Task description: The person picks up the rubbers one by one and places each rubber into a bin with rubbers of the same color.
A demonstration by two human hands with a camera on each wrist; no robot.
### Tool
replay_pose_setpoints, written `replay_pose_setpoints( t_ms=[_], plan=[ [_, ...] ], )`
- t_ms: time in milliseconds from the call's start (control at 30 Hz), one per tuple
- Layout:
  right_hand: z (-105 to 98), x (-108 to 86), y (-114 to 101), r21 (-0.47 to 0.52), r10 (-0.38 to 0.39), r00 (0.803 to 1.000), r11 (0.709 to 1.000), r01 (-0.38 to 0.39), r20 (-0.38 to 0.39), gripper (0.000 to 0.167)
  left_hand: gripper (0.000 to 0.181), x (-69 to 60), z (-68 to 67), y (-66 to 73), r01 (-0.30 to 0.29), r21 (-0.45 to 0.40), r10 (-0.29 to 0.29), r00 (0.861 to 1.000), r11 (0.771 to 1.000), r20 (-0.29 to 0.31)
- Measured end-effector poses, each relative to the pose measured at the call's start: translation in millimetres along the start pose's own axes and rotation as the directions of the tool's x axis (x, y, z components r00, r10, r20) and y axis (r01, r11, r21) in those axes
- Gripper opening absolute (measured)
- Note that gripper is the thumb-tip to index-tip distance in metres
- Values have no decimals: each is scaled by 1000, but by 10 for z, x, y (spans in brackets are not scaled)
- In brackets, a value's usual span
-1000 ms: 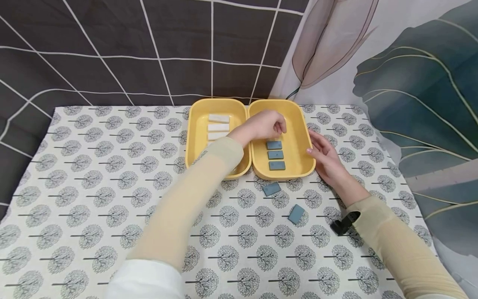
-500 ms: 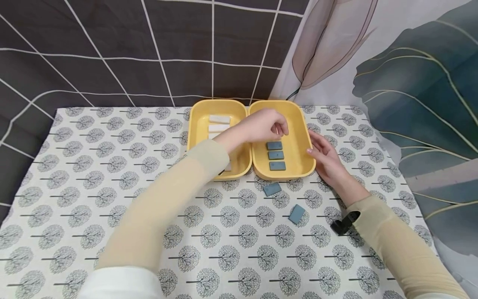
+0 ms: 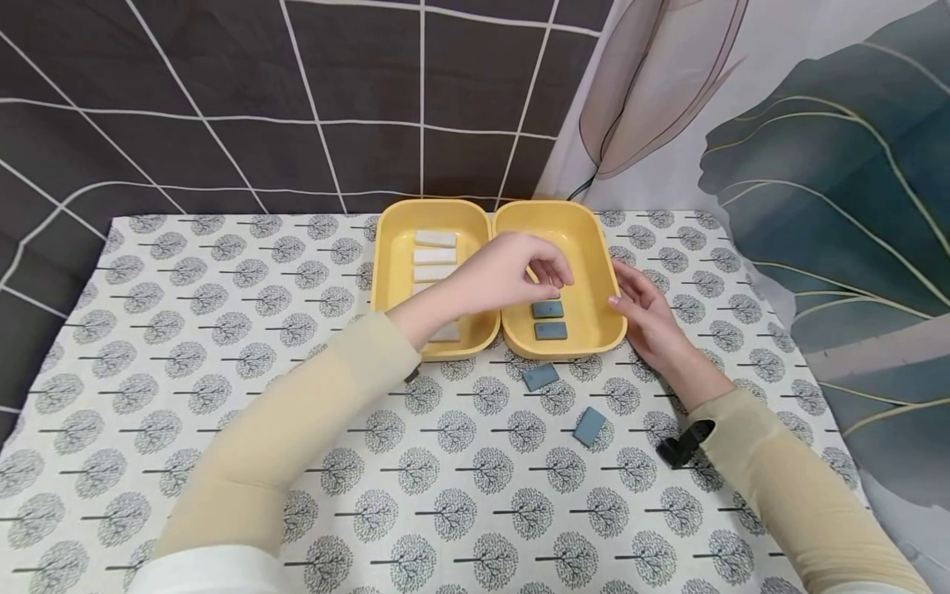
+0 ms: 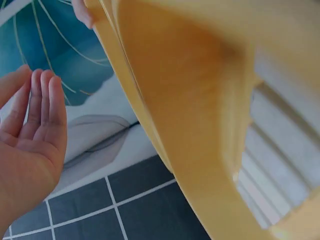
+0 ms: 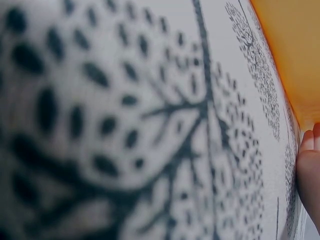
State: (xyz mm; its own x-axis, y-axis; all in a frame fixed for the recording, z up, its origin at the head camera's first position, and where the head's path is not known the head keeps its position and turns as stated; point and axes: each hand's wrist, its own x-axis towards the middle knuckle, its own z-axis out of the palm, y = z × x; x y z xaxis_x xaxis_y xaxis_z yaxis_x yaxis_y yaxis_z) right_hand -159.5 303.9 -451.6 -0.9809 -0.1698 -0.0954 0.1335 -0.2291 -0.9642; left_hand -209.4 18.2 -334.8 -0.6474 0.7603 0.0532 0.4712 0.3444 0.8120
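Observation:
Over the right compartment of a yellow two-part box (image 3: 618,326) hovers my left hand (image 3: 512,268), fingers bent loosely down. In the left wrist view the left hand (image 4: 37,130) shows thumb and index tips close together, with nothing visible between them. Blue-grey rectangular tiles lie in a column below it: a lower tile (image 3: 551,331), a middle tile (image 3: 547,309) and an upper one, mostly covered by the hand. My right hand (image 3: 653,322) touches the box's right outer wall, thumb at the rim. Its fingertips (image 5: 310,142) also meet the yellow wall in the right wrist view.
Several white tiles (image 3: 435,256) lie in a column in the left compartment, partly behind the left forearm. Two blue-grey tiles, a nearer one (image 3: 590,426) and a farther one (image 3: 540,376), lie on the tree-patterned cloth (image 3: 460,470). A dark gridded backdrop (image 3: 371,99) stands behind.
My left hand has come slightly nearer to me, now covering most of the upper blue-grey tile, while its forearm has swung left. My right hand stays at the box wall.

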Motion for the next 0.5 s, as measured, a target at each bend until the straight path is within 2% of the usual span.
replay_pose_setpoints(
  t_ms=[200, 500],
  plan=[
    [-11, 4, 10, 7, -7, 1000, 1000, 7, 1, 60, 14, -219, 145, 34, 31, -144, -44, 995, 989, -87],
    [-11, 6, 9, 9, -2, 1000, 1000, 2, -3, 61, 17, -517, 376, 13, 60, -217, -100, 979, 974, -177]
  ],
)
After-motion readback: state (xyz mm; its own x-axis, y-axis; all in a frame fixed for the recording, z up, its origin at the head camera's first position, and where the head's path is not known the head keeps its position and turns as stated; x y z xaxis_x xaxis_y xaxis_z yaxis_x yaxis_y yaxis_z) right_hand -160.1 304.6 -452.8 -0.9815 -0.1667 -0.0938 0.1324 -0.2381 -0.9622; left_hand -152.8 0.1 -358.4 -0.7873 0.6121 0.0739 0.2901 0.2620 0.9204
